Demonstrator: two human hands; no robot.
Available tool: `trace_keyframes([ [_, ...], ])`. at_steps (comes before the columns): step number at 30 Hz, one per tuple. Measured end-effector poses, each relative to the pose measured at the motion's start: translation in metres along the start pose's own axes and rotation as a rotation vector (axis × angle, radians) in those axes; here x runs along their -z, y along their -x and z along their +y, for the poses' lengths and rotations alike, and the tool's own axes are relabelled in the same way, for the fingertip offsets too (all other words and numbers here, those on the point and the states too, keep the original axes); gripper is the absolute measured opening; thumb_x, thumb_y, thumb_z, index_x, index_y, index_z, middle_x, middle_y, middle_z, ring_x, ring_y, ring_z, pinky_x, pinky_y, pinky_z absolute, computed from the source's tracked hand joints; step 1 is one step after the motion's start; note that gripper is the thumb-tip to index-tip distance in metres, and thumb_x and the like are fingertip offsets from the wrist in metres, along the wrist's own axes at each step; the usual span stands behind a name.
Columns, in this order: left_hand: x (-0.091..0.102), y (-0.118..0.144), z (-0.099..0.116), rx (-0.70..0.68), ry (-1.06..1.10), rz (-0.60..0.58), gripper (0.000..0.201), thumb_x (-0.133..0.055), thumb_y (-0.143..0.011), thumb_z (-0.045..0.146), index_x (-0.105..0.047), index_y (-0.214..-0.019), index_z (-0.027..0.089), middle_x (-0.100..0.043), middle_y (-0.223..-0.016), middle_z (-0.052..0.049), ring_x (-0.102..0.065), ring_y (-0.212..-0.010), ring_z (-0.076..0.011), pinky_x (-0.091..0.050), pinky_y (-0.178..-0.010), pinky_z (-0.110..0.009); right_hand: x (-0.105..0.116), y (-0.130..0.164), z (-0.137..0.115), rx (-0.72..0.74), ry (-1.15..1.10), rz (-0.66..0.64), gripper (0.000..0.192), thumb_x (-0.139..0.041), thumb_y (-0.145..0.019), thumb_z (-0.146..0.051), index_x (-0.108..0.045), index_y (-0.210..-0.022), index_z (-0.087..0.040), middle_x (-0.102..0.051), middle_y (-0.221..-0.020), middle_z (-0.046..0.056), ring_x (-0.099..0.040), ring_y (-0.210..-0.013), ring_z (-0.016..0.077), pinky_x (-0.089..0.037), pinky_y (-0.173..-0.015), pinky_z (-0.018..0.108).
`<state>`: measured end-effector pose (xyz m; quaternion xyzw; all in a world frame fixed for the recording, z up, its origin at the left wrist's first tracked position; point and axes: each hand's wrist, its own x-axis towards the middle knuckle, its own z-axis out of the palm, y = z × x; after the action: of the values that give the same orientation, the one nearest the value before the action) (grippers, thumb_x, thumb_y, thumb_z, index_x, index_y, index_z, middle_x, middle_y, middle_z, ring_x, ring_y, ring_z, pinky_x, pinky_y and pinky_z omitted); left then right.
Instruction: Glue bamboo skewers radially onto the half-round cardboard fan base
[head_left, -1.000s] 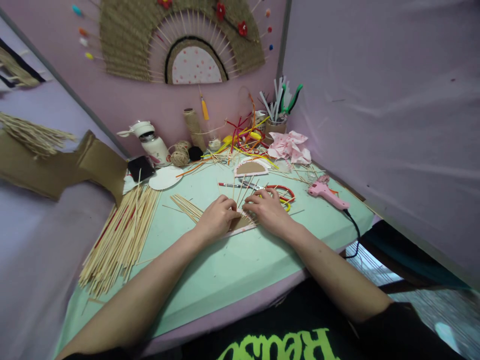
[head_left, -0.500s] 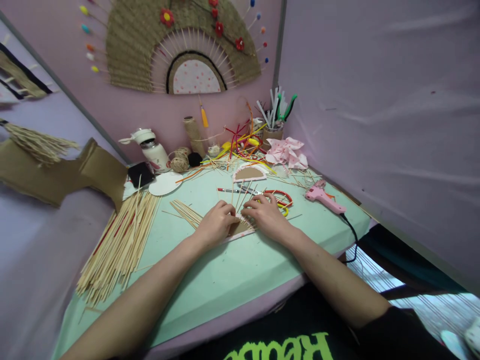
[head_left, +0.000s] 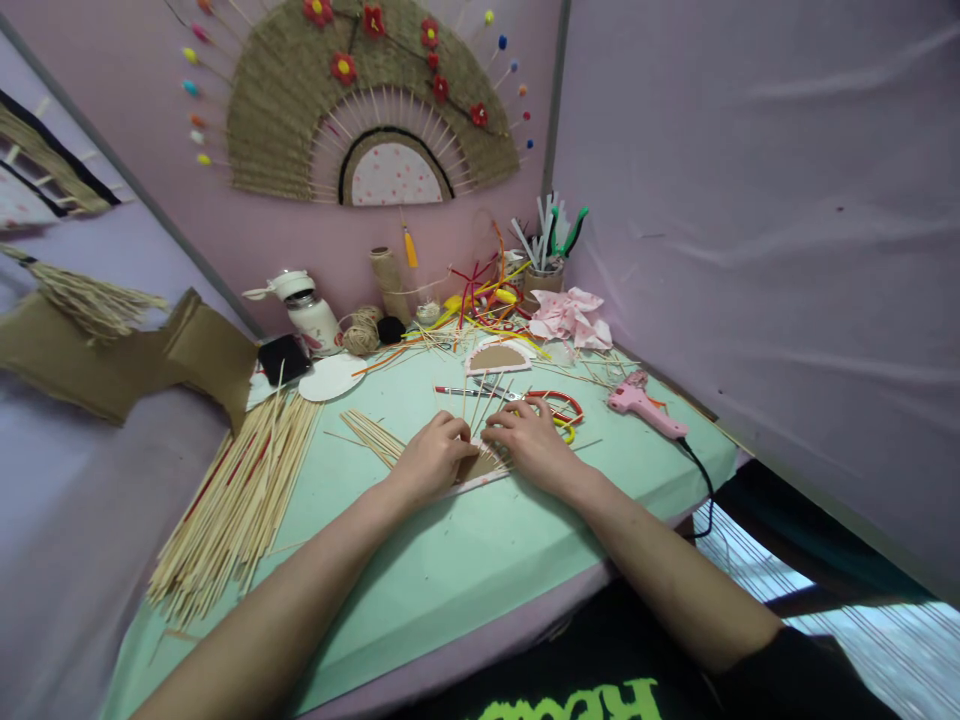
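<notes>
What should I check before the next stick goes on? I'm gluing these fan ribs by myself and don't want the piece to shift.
1. Left hand pressing the cardboard half-circle: ok.
2. Right hand on the fanned sticks: ok.
3. Spare sticks lying beside the left hand: ok.
4. Glue gun free on the table, right of the right hand: ok.
5. Glue gun hot: cannot tell.
6. Scissors lying right at the right hand's fingertips, close to the work: not ok.
</notes>
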<state>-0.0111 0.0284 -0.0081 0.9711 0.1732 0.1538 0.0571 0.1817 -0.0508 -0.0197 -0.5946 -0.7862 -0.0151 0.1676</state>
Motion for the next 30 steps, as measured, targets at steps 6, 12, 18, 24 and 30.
trace_keyframes([
  [6,0.001,0.001,-0.001,0.023,0.04,0.059,0.029,-0.05,-0.091,0.013,-0.078,-0.093,0.021,-0.066,-0.092,-0.009,-0.052,-0.088,-0.0206,-0.049,-0.076,-0.034,0.038,0.004,0.033,-0.153,-0.01,0.439,0.055,-0.039,-0.089,-0.006,-0.051,-0.141,-0.022,-0.057,-0.142,0.014,-0.051,-0.127,0.0257,-0.035,-0.103,0.046],
  [12,0.003,-0.001,-0.002,0.07,0.012,0.11,0.029,-0.049,-0.094,0.015,-0.078,-0.092,0.019,-0.067,-0.094,-0.011,-0.053,-0.091,-0.0217,-0.05,-0.078,-0.036,0.129,0.03,0.107,-0.3,-0.083,1.514,0.051,-0.047,-0.075,-0.012,-0.053,-0.126,-0.015,-0.06,-0.114,0.016,-0.064,-0.098,0.0229,-0.049,-0.086,0.043],
  [18,0.003,0.0,-0.004,0.16,-0.01,0.122,0.031,-0.048,-0.091,0.008,-0.077,-0.098,0.018,-0.067,-0.099,-0.01,-0.054,-0.095,-0.0221,-0.052,-0.083,-0.037,0.11,0.042,0.103,-0.405,-0.059,1.279,0.033,-0.056,-0.078,-0.017,-0.063,-0.11,-0.015,-0.064,-0.102,0.011,-0.063,-0.093,0.0219,-0.047,-0.088,0.042],
  [24,0.004,0.001,-0.004,0.204,-0.004,0.109,0.027,-0.051,-0.092,0.013,-0.076,-0.101,0.016,-0.067,-0.102,-0.012,-0.054,-0.098,-0.0238,-0.051,-0.085,-0.039,0.073,0.045,0.106,-0.483,-0.033,1.121,0.026,-0.051,-0.081,-0.019,-0.063,-0.105,-0.018,-0.063,-0.1,0.008,-0.061,-0.095,0.0227,-0.047,-0.091,0.044],
  [30,0.009,-0.002,0.001,0.285,0.016,0.077,0.025,-0.052,-0.092,0.013,-0.075,-0.102,0.016,-0.067,-0.101,-0.011,-0.054,-0.098,-0.024,-0.051,-0.085,-0.038,0.051,0.036,0.11,-0.465,-0.048,0.995,0.022,-0.05,-0.084,-0.023,-0.063,-0.101,-0.018,-0.064,-0.098,0.011,-0.06,-0.101,0.0269,-0.046,-0.094,0.048],
])
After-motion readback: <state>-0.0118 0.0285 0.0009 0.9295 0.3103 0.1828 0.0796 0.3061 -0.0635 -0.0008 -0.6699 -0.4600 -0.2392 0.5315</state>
